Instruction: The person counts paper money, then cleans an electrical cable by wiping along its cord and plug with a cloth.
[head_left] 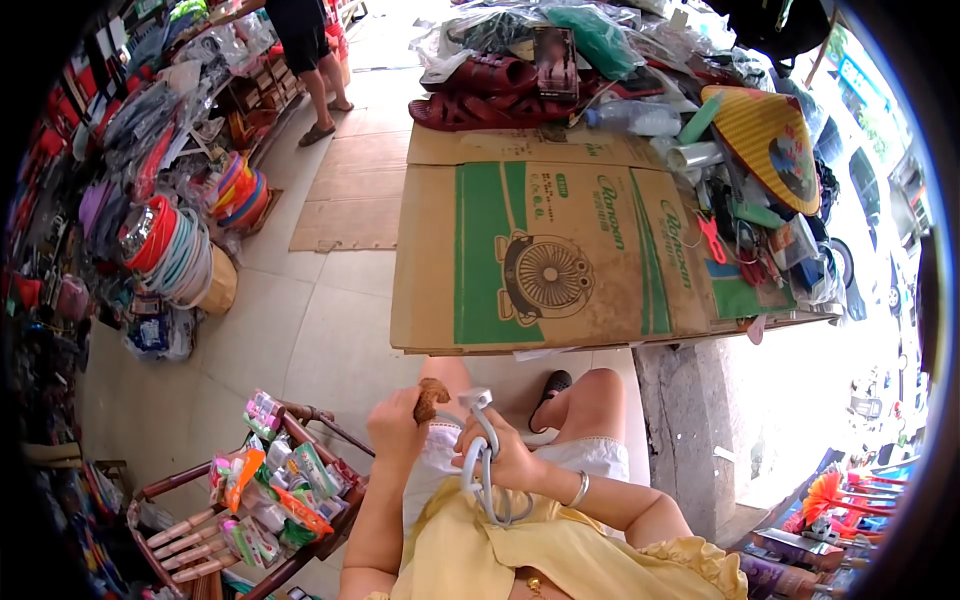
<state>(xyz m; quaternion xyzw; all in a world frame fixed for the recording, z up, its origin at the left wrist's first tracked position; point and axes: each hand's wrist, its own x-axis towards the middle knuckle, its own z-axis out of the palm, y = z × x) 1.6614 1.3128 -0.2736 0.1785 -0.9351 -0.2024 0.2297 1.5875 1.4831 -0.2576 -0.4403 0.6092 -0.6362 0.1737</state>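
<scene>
In the head view, my left hand (395, 425) is closed around a small, rough brown piece (432, 398) whose kind I cannot make out. Just to the right, my right hand (512, 458) grips a looped grey cord (486, 470). A pale, blocky end (476, 398) of the cord sticks up above the fingers, and its loops hang down over my yellow top (480, 560). Part of the cord passes close to the brown piece; whether they are joined is hidden. Both hands are over my lap.
A cardboard-covered table (430, 270) stands ahead, bearing dark red sandals (480, 110), a plastic bottle (635, 118) and a yellow conical hat (770, 145). At lower left, a chair (165, 485) holds packaged goods. Stacked wares line the left, where a person (305, 60) stands.
</scene>
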